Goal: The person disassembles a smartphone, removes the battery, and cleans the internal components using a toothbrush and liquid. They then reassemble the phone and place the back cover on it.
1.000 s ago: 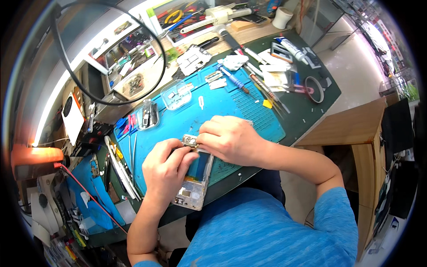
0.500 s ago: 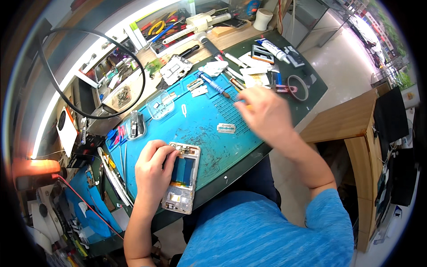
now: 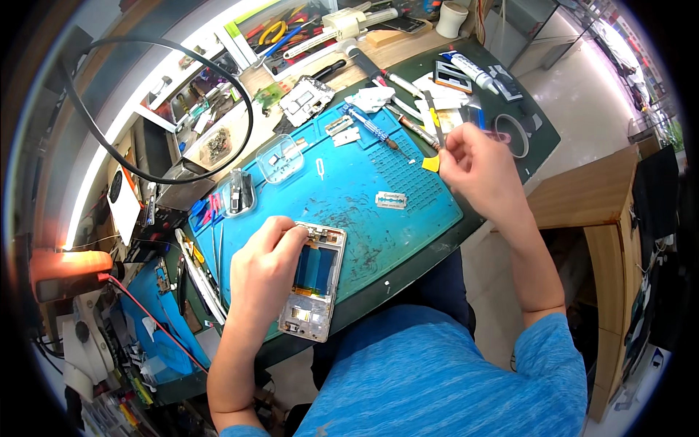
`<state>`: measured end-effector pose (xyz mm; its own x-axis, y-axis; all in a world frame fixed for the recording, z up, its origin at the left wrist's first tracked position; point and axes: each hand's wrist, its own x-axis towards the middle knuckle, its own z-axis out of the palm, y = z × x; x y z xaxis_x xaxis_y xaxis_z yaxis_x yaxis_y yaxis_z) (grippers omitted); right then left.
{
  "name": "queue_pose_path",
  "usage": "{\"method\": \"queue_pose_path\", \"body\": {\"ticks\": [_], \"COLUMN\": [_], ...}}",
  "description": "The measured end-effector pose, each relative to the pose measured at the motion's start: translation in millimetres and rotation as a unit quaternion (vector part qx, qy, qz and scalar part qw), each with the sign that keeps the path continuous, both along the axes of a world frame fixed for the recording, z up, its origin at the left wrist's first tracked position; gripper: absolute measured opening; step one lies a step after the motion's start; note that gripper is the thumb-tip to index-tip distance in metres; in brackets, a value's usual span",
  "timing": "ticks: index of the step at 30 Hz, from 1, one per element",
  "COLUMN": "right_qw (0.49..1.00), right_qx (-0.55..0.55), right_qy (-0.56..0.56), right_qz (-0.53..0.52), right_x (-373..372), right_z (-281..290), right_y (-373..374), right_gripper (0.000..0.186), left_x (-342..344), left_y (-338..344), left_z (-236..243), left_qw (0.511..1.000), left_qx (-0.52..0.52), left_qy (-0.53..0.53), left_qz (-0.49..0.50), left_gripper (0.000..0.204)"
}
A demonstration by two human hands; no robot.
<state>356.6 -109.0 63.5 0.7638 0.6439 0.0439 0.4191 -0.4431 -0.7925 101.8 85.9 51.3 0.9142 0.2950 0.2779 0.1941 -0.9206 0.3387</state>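
My left hand (image 3: 262, 269), fingers closed, grips the upper left edge of an open phone frame (image 3: 312, 306) with metal sides and a dark blue inner panel. My right hand (image 3: 473, 171) is at the mat's right edge with fingers closed on a slim dark-and-yellow tool (image 3: 435, 116) that points up. Below its fingertips lies a small yellow piece (image 3: 430, 164); to their left is a blue screwdriver (image 3: 368, 125). A razor blade (image 3: 390, 200) lies flat on the blue mat (image 3: 349, 175), between the phone and my right hand.
Clear plastic boxes (image 3: 279, 160) of small parts sit at the mat's back left. Pens, tubes (image 3: 473, 73) and a tape ring (image 3: 518, 135) crowd the back right. A black hoop (image 3: 87, 109) arches at upper left, above an orange lamp (image 3: 69, 269). A wooden cabinet (image 3: 568, 189) stands right.
My right hand left the phone, moved up-right to the tools and now holds a slim tool. The razor blade came into view. My left hand stayed on the phone.
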Motion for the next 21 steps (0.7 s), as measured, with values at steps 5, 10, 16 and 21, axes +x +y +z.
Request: {"method": "queue_pose_path", "body": {"ticks": [5,10,16,21], "right_qw": [0.98,0.92,0.895,0.858], "right_qx": [0.129,0.24,0.229,0.238], "right_qy": [0.037,-0.014,0.017,-0.092], "right_qz": [0.144,0.309,0.381,0.446], "right_x": [-25,-40,-51,-48], "right_z": [-15,-35,-44,-50], "right_y": [6,32,51,55], "right_gripper": [0.013,0.017,0.021,0.019], "left_x": [3,5,6,0], "left_y": [-1,-3,-7,0], "left_z": [7,17,15,9], "left_qw": [0.998,0.985,0.974,0.969], "left_qx": [0.041,0.104,0.174,0.202], "left_qy": [0.049,0.13,0.132,0.098], "left_qz": [-0.012,-0.037,-0.061,-0.1], "left_gripper": [0.012,0.026,0.024,0.028]}}
